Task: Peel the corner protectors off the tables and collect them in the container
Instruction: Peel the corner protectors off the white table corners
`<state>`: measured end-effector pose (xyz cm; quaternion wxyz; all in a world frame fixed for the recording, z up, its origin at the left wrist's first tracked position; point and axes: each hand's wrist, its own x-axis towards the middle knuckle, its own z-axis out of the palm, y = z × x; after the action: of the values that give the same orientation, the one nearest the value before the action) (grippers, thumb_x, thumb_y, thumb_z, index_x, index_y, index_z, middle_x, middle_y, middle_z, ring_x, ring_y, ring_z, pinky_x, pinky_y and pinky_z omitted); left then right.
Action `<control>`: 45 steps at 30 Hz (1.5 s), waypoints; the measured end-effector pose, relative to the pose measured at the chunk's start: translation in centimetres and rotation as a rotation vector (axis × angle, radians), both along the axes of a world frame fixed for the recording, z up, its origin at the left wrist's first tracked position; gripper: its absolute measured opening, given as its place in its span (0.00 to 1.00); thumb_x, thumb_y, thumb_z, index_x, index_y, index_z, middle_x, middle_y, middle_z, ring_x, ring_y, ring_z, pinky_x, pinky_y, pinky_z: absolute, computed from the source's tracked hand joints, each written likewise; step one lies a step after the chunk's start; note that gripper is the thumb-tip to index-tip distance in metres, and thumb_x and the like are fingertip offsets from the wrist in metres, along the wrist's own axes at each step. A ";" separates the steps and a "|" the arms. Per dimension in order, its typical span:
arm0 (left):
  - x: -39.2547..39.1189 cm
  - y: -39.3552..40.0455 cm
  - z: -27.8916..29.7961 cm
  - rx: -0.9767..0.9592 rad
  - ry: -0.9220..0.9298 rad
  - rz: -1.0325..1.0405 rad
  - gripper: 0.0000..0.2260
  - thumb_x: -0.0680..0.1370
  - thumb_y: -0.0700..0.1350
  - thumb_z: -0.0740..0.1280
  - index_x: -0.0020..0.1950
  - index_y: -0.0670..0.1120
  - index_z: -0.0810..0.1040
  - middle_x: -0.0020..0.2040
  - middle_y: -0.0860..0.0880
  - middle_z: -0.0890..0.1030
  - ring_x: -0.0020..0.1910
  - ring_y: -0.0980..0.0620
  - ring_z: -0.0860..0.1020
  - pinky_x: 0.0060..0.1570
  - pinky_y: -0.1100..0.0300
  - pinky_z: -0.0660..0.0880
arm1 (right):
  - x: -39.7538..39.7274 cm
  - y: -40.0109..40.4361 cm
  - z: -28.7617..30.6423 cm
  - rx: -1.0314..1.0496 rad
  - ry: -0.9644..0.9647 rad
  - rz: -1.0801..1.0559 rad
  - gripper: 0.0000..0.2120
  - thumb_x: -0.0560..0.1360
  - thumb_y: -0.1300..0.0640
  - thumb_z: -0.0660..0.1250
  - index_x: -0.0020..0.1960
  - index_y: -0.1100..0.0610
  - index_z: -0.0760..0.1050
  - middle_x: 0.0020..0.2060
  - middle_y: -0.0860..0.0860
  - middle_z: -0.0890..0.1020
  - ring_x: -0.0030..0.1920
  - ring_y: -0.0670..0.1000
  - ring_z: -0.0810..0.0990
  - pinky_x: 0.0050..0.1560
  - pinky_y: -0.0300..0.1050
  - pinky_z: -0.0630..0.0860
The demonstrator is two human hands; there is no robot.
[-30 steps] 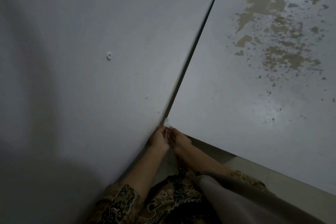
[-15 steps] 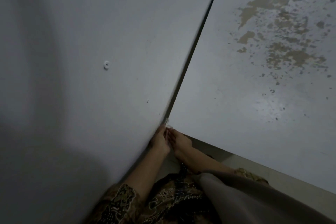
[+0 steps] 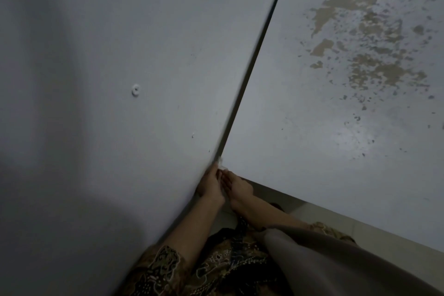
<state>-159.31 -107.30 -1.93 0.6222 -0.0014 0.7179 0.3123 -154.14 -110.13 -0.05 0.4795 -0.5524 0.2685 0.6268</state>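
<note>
- Left hand (image 3: 211,187) and right hand (image 3: 236,187) meet just below the corner protector (image 3: 219,160), fingertips seemingly pinching it to peel; the grasp is too small to confirm.
- The protector sits where two tables (image 3: 312,151) abut.
- Beyond it, a small white ring (image 3: 136,90) lies on the left table.
- No container shows.

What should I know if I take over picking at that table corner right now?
Left hand: fingers at the near corner where the two grey tables meet; grip too small to tell.
Right hand: fingertips at the same corner, grip also unclear.
Corner protector: a small pale bit at the corner, still on the table.
The collecting container is not in view.
Done: nothing that shows here.
Left: peel this protector off, then find the container and drop it in.
</note>
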 end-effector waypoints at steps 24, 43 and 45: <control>0.5 1.6 0.1 -0.073 -0.189 -0.080 0.20 0.76 0.46 0.70 0.62 0.35 0.74 0.60 0.38 0.77 0.57 0.42 0.76 0.57 0.50 0.74 | -0.4 0.1 0.4 -0.018 0.002 -0.095 0.13 0.75 0.71 0.65 0.58 0.77 0.73 0.54 0.68 0.80 0.58 0.63 0.80 0.43 0.46 0.81; 0.0 0.9 0.4 0.026 -0.230 -0.132 0.11 0.81 0.46 0.61 0.55 0.39 0.78 0.38 0.49 0.84 0.51 0.49 0.77 0.44 0.66 0.77 | -0.5 -0.5 -0.7 -0.033 -0.066 -0.066 0.03 0.72 0.68 0.72 0.43 0.69 0.80 0.39 0.60 0.84 0.34 0.51 0.84 0.28 0.36 0.79; -0.3 0.4 0.4 0.047 -0.201 -0.091 0.18 0.81 0.47 0.60 0.65 0.36 0.73 0.56 0.44 0.79 0.63 0.48 0.73 0.52 0.66 0.71 | -0.5 -0.5 -0.9 -0.024 -0.062 -0.071 0.03 0.73 0.67 0.71 0.43 0.68 0.80 0.39 0.60 0.84 0.34 0.51 0.83 0.29 0.37 0.79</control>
<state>-159.64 -106.91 -1.55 0.7043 0.0144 0.6438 0.2987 -154.63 -110.61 -0.90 0.5029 -0.5672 0.2804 0.5889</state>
